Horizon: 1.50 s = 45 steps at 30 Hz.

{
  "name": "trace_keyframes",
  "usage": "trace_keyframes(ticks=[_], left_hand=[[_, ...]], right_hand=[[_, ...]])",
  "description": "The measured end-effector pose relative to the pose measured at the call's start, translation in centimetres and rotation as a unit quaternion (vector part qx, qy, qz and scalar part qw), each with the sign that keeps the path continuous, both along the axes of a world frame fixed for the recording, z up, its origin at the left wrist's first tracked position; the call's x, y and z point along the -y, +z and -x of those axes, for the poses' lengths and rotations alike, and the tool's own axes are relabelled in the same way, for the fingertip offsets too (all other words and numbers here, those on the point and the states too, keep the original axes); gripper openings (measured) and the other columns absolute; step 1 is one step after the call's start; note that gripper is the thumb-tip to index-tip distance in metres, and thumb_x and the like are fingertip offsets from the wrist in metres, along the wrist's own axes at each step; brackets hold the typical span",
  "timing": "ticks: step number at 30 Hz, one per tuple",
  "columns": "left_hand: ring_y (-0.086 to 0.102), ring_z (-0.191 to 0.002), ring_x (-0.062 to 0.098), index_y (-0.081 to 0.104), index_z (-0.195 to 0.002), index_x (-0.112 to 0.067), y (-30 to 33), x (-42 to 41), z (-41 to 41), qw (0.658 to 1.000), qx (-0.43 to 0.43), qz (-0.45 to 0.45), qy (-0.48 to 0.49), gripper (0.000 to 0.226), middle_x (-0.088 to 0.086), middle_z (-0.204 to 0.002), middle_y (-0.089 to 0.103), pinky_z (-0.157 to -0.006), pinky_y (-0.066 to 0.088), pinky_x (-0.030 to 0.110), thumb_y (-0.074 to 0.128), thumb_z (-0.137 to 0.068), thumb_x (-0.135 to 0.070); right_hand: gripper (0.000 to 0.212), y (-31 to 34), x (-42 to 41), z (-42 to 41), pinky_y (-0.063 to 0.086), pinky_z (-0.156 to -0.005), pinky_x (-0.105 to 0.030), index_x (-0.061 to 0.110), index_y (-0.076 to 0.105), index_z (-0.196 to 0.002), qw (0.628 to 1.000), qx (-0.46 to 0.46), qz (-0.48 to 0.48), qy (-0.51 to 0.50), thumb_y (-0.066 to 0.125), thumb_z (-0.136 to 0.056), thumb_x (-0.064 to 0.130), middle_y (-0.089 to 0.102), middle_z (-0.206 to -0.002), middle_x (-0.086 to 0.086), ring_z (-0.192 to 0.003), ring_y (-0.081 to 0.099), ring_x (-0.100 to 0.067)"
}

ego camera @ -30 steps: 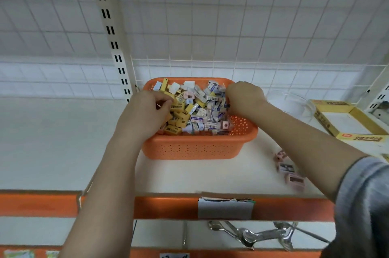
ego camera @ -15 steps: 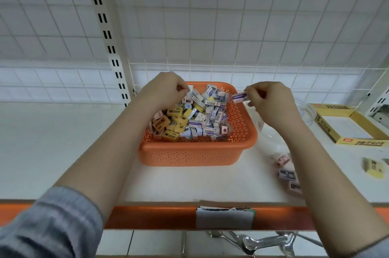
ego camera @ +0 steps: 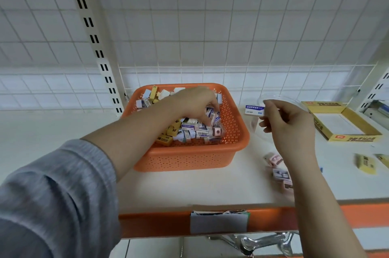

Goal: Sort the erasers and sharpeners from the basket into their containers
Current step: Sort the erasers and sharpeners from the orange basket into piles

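Observation:
An orange perforated basket (ego camera: 189,159) stands on the white shelf, filled with several erasers and sharpeners (ego camera: 189,127). My left hand (ego camera: 193,102) reaches into the basket, its fingertips down in the right side of the pile; whether they hold a piece is hidden. My right hand (ego camera: 288,123) is to the right of the basket and pinches a white eraser with a blue label (ego camera: 253,109) in the air. Just behind that hand is a clear plastic bowl (ego camera: 282,97). A shallow yellow cardboard box (ego camera: 345,138) lies further right.
Pink sharpeners (ego camera: 273,159) lie loose on the shelf under my right forearm, and yellow erasers (ego camera: 365,163) near the right edge. A slotted upright post (ego camera: 94,37) rises left of the basket, with wire grid behind. The orange shelf lip (ego camera: 157,222) runs in front; metal tools (ego camera: 252,243) lie below.
My right hand has carried the white eraser out of the basket and rightward toward the clear bowl. My left hand has moved from the basket's back left to its middle right.

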<state>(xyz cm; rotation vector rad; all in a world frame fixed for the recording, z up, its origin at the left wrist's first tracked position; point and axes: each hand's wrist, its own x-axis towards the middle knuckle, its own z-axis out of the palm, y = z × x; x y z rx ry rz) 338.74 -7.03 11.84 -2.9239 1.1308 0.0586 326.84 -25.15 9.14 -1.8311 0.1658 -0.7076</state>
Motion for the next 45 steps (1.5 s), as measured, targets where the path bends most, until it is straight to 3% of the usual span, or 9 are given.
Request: trace_keyframes(ticks=[2,10,14,18,22,30,34,40,45], left_hand=[[0.051,-0.109,0.014,0.060,-0.125,-0.023,-0.3,0.3,0.0,0.999,0.007,-0.031,-0.021,0.055,-0.007,-0.118,0.060,-0.090,0.045,0.033,0.076,-0.074,-0.039],[0.052,-0.104,0.010,0.058,-0.126,-0.026,-0.2,0.6,0.5,0.999,0.026,-0.032,-0.032,0.055,-0.009,-0.119,0.062,-0.087,0.046,0.032,0.073,-0.076,-0.041],[0.042,-0.089,0.003,0.056,-0.129,-0.027,1.1,0.0,1.6,0.999,0.018,0.044,0.001,0.053,-0.010,-0.116,0.060,-0.074,0.034,0.023,0.071,-0.079,-0.042],[0.051,-0.096,0.004,0.060,-0.123,-0.033,2.2,-0.6,3.8,0.986,0.013,0.157,0.053,0.047,-0.008,-0.122,0.060,-0.081,0.043,0.027,0.068,-0.080,-0.048],[0.057,-0.082,0.004,0.067,-0.105,-0.034,1.9,-0.5,6.3,0.962,0.018,0.261,0.079,0.029,-0.017,-0.100,0.059,-0.074,0.047,0.026,0.065,-0.081,-0.050],[0.045,-0.083,0.012,0.049,-0.100,-0.014,0.0,3.2,10.0,0.930,0.072,0.355,0.069,0.030,-0.004,-0.096,0.045,-0.072,0.033,0.024,0.030,-0.100,-0.038],[0.045,-0.081,0.015,0.046,-0.092,-0.013,-0.4,5.4,11.1,0.918,0.064,0.383,0.080,0.024,-0.004,-0.090,0.044,-0.070,0.033,0.027,0.035,-0.100,-0.033],[0.042,-0.077,0.006,0.052,-0.086,-0.020,-2.0,11.5,13.3,0.919,0.033,0.385,0.079,0.024,-0.013,-0.081,0.044,-0.067,0.032,0.025,0.048,-0.093,-0.042],[0.048,-0.075,0.001,0.061,-0.082,-0.018,-3.6,19.9,16.2,0.899,-0.009,0.427,0.100,0.023,-0.010,-0.082,0.051,-0.066,0.035,0.008,0.059,-0.088,-0.040]], right_hand=[[0.017,-0.2,0.3,0.1,0.049,-0.063,-0.027,0.019,0.069,-0.088,1.000,0.005,-0.008,-0.009,0.054,-0.094,0.024,0.064,-0.056,0.005,-0.049,0.055,-0.005],[0.024,-0.5,0.9,1.0,0.045,-0.052,-0.014,0.024,0.066,-0.074,1.000,0.002,-0.021,-0.009,0.053,-0.094,0.020,0.062,-0.052,0.013,-0.049,0.054,-0.005],[0.019,-0.4,1.1,1.5,0.043,-0.050,-0.010,0.017,0.068,-0.081,0.999,0.008,-0.038,-0.003,0.054,-0.094,0.017,0.061,-0.052,0.007,-0.049,0.055,-0.003],[0.017,-0.7,1.3,2.3,0.048,-0.054,-0.012,0.021,0.068,-0.082,0.998,0.005,-0.061,-0.001,0.057,-0.094,0.015,0.063,-0.050,0.007,-0.047,0.057,-0.001],[0.016,-1.0,1.7,3.5,0.052,-0.062,-0.017,0.024,0.065,-0.081,0.996,0.006,-0.087,-0.008,0.058,-0.093,0.016,0.065,-0.053,0.013,-0.055,0.064,0.000],[0.013,-1.6,4.2,6.6,0.056,-0.071,-0.022,0.020,0.068,-0.086,0.992,0.014,-0.107,-0.065,0.060,-0.091,0.012,0.067,-0.057,0.011,-0.062,0.067,-0.002],[0.017,-1.9,6.5,7.8,0.057,-0.075,-0.024,0.027,0.066,-0.083,0.991,0.012,-0.115,-0.066,0.060,-0.092,0.014,0.068,-0.058,0.011,-0.064,0.068,-0.002],[0.011,-2.2,12.8,9.4,0.054,-0.088,-0.040,0.018,0.068,-0.088,0.992,0.002,-0.117,-0.048,0.061,-0.090,0.011,0.070,-0.064,0.007,-0.066,0.069,-0.007],[0.013,-2.2,21.3,11.5,0.054,-0.080,-0.025,0.015,0.069,-0.093,0.996,-0.018,-0.083,-0.017,0.061,-0.089,0.005,0.065,-0.055,0.009,-0.068,0.069,-0.010]])
